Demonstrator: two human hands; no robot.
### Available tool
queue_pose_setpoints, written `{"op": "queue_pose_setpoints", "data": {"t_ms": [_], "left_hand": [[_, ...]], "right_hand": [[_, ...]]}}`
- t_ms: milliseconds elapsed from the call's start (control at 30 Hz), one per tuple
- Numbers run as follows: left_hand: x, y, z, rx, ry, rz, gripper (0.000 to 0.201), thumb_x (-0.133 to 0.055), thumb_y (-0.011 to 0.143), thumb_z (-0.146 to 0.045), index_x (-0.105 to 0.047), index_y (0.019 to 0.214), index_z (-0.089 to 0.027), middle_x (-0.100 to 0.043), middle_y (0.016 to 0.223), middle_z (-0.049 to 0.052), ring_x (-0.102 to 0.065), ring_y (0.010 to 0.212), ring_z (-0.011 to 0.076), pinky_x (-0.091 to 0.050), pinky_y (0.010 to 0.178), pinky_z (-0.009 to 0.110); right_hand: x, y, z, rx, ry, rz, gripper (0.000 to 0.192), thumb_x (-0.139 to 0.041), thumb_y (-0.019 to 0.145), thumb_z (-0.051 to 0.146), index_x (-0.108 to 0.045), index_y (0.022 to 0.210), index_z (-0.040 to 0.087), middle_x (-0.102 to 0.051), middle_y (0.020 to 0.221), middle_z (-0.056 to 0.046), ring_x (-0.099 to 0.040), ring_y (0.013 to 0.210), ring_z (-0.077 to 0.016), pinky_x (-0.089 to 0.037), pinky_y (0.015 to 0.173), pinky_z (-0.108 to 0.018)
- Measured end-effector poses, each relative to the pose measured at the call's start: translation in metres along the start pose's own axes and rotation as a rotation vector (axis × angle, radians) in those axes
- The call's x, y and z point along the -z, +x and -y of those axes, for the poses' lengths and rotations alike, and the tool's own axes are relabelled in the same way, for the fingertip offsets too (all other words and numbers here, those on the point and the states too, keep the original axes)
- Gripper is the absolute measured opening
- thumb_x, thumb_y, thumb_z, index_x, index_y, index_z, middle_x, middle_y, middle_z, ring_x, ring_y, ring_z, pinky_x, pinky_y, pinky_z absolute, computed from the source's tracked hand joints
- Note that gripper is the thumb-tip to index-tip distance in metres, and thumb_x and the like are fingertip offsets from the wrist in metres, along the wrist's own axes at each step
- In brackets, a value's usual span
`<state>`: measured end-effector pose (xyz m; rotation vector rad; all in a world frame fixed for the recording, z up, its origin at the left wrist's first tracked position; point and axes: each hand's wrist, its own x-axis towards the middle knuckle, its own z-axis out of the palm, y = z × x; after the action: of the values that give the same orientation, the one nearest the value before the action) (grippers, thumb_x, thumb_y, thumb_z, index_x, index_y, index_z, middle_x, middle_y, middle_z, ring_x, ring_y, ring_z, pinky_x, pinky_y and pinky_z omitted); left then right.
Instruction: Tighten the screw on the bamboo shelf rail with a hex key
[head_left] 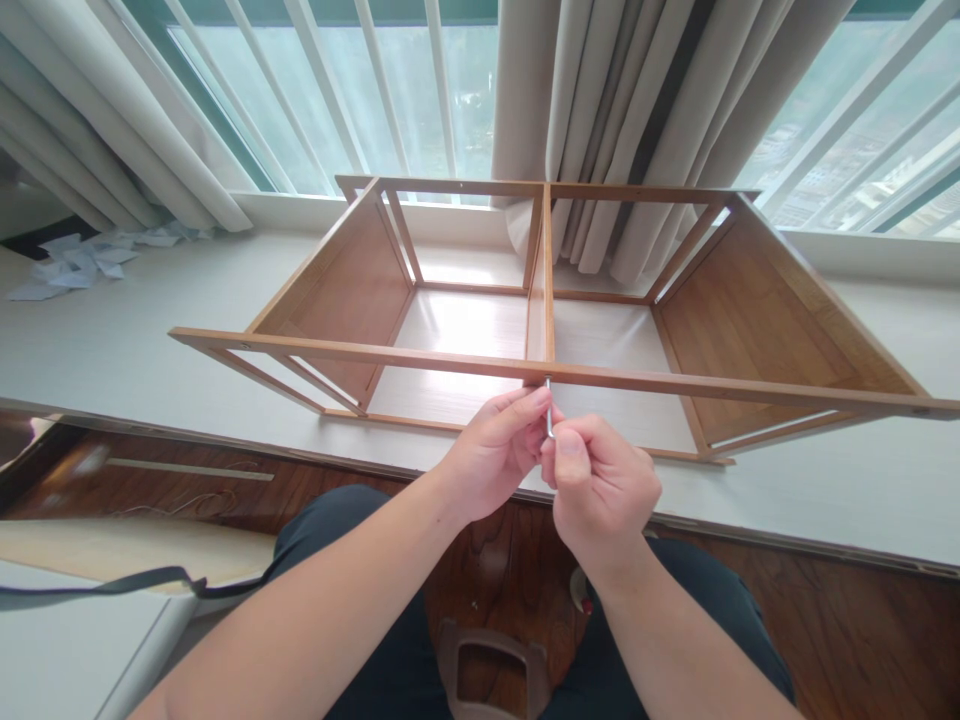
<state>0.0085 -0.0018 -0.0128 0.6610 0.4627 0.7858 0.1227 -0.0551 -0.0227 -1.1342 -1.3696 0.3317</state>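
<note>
A wooden shelf frame [375, 350] lies on its side on a white window ledge, with a centre divider [546, 270] and two solid end panels. A small metal hex key [549, 410] stands upright under the near rail, right where the divider meets it. My left hand [495, 450] pinches the key with fingertips from the left. My right hand [600, 480] grips the key's lower part from the right. The two hands touch each other just below the rail.
Crumpled white paper [75, 262] lies at the ledge's far left. Beige curtains [637, 110] hang behind the frame against barred windows. Dark wooden floor [862, 630] runs below the ledge. A brown stool top [491, 670] sits between my knees. A pale board [112, 545] lies left.
</note>
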Motion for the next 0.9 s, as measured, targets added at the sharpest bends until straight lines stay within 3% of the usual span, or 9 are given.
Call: {"op": "queue_pose_setpoints", "data": {"t_ms": [333,767,900], "left_hand": [[-0.0003,-0.0003,-0.0009,0.001,-0.011,-0.008,0.032,-0.073,0.088,-0.042,-0.07,0.073,-0.014,-0.06,0.055,-0.001,-0.06,0.049,0.0123,-0.046,0.05,0.022],[-0.0001,-0.0016,-0.0017,0.018,-0.017,0.01,0.028,-0.071,0.09,-0.041,-0.07,0.08,-0.015,-0.059,0.051,-0.003,-0.063,0.042,0.0156,-0.052,0.045,0.025],[-0.0028,-0.0047,-0.0049,0.004,0.023,0.0,0.025,-0.067,0.093,-0.038,-0.071,0.084,-0.015,-0.058,0.05,-0.003,-0.063,0.042,0.016,-0.054,0.046,0.025]], "right_hand": [[-0.0011,-0.0045,0.0025,-0.221,0.201,0.036,0.028,-0.053,0.099,0.024,-0.063,0.073,0.02,-0.051,0.049,0.007,-0.048,0.043,-0.0092,-0.041,0.048,-0.022],[0.0014,-0.004,0.0054,-0.22,0.279,0.102,0.037,-0.047,0.103,0.026,-0.065,0.071,0.019,-0.053,0.051,0.004,-0.049,0.045,-0.0095,-0.041,0.049,-0.023],[0.0007,-0.0029,0.0078,-0.278,0.374,0.119,0.036,-0.047,0.103,0.028,-0.067,0.075,0.018,-0.052,0.05,0.005,-0.048,0.044,-0.0094,-0.041,0.048,-0.023]]}}
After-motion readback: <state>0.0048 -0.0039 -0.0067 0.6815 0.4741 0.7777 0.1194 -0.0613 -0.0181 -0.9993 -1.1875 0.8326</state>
